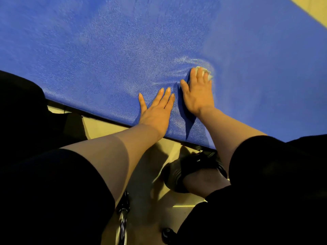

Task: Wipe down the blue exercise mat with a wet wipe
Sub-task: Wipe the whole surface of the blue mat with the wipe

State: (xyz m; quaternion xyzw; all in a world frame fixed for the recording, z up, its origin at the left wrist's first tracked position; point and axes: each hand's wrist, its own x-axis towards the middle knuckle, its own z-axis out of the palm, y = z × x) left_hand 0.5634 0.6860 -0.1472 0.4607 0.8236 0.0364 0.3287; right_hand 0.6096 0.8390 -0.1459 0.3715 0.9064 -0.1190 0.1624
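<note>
We press our left hand (157, 110) flat, fingers spread, on the blue mat (106, 50) near its edge; our right hand (198, 92) presses the wet wipe (207, 72) down beside it, above yellowish floor (106, 126).

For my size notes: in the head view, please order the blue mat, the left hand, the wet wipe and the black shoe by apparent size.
1. blue mat
2. black shoe, though nearer the camera
3. left hand
4. wet wipe, mostly hidden under the right hand

Open mat (106, 50) beyond hands; nothing blocking.
</note>
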